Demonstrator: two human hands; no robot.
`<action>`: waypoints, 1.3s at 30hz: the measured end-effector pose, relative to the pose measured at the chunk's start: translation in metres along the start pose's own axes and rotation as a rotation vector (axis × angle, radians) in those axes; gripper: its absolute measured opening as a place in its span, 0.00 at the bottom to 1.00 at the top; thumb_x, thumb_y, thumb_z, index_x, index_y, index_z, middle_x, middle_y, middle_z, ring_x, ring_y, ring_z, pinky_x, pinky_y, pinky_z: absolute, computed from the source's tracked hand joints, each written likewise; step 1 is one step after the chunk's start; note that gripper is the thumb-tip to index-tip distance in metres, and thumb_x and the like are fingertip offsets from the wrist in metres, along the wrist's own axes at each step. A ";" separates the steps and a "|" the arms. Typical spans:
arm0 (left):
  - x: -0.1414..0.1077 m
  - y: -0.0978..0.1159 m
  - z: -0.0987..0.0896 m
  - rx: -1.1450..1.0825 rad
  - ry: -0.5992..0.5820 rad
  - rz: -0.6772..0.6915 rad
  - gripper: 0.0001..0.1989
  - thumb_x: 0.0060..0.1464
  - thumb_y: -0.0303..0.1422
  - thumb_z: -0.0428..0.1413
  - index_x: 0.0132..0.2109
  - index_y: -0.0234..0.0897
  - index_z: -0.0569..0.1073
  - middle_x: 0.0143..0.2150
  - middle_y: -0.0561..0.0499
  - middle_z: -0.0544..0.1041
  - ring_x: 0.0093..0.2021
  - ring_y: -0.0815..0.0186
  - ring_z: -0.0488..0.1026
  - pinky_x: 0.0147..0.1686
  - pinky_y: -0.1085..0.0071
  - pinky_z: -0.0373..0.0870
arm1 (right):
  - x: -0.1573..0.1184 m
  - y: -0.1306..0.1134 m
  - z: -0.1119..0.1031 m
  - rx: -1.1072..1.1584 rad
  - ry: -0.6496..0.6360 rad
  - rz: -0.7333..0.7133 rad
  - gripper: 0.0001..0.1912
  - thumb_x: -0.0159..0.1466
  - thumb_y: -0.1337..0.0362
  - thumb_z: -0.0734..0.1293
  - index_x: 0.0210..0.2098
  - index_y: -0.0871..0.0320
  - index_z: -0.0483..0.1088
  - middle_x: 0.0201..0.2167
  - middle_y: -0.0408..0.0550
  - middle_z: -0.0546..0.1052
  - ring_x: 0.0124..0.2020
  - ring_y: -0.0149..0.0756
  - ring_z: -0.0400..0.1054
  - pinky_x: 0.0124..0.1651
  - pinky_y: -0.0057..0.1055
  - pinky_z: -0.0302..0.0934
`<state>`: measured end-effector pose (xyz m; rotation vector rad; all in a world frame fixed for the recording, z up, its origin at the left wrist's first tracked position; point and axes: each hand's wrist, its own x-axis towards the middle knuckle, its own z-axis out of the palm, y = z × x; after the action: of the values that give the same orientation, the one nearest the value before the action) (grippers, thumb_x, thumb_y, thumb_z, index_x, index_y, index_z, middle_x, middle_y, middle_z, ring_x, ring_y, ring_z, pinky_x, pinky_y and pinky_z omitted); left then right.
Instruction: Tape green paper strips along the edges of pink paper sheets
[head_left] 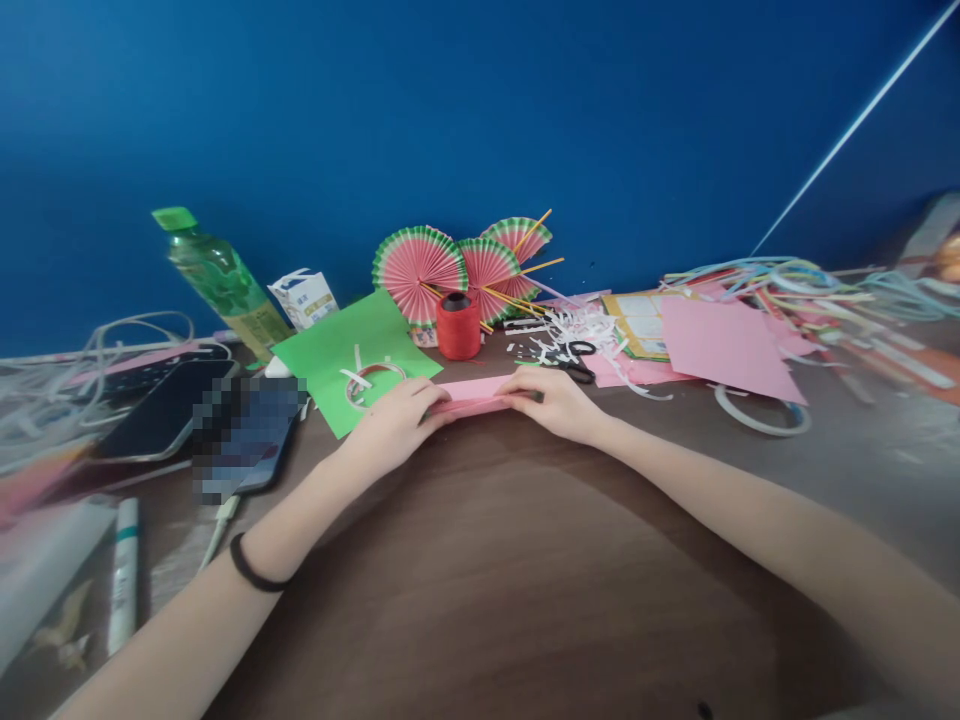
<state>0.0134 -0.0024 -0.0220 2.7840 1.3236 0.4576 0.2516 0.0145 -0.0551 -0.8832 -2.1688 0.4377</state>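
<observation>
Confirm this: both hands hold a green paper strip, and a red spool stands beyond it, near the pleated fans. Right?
Not quite: the head view shows the paper strip held by the left hand and right hand is pink, not green. The red spool does stand beyond it, near the pleated fans.

ends of pink paper point(474, 390) hidden by fingers point(431, 398), phone point(259, 435) partly pixelated, left-edge clutter point(34, 485) blurred

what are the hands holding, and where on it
A folded strip of pink paper: the left hand pinches its left end, the right hand its right end.
</observation>
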 end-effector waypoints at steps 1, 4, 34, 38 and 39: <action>0.000 -0.002 -0.001 -0.017 0.005 0.001 0.12 0.59 0.36 0.46 0.40 0.34 0.71 0.37 0.47 0.72 0.39 0.63 0.69 0.41 0.65 0.67 | 0.001 -0.001 -0.002 0.020 0.002 0.027 0.08 0.61 0.64 0.63 0.33 0.59 0.73 0.30 0.47 0.74 0.32 0.32 0.67 0.39 0.30 0.61; 0.000 -0.007 -0.005 -0.068 0.037 -0.012 0.13 0.59 0.33 0.45 0.39 0.33 0.72 0.37 0.46 0.73 0.39 0.64 0.70 0.42 0.65 0.67 | 0.004 -0.003 -0.009 0.014 -0.034 0.050 0.07 0.60 0.64 0.65 0.34 0.59 0.74 0.30 0.47 0.75 0.33 0.33 0.67 0.40 0.31 0.61; -0.001 -0.021 -0.007 -0.092 0.001 -0.059 0.11 0.56 0.32 0.47 0.32 0.34 0.73 0.32 0.48 0.75 0.35 0.65 0.70 0.39 0.68 0.67 | 0.010 0.000 -0.020 -0.085 -0.031 0.198 0.03 0.55 0.69 0.65 0.27 0.60 0.71 0.26 0.45 0.73 0.28 0.30 0.64 0.34 0.29 0.57; 0.000 -0.016 -0.017 -0.134 0.044 -0.101 0.12 0.56 0.34 0.47 0.33 0.35 0.73 0.34 0.49 0.75 0.35 0.65 0.70 0.39 0.68 0.66 | 0.011 -0.007 -0.027 -0.005 -0.011 0.253 0.04 0.55 0.65 0.65 0.27 0.59 0.71 0.25 0.44 0.74 0.28 0.31 0.65 0.33 0.30 0.58; 0.000 -0.015 -0.021 -0.162 0.053 -0.132 0.12 0.55 0.35 0.48 0.33 0.36 0.74 0.34 0.49 0.76 0.34 0.66 0.70 0.38 0.69 0.66 | 0.012 -0.009 -0.030 0.031 -0.010 0.270 0.05 0.55 0.64 0.65 0.27 0.59 0.72 0.26 0.44 0.74 0.28 0.31 0.65 0.33 0.30 0.58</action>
<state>-0.0031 0.0051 -0.0040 2.5535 1.4023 0.6066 0.2641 0.0175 -0.0247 -1.1640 -2.0526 0.6076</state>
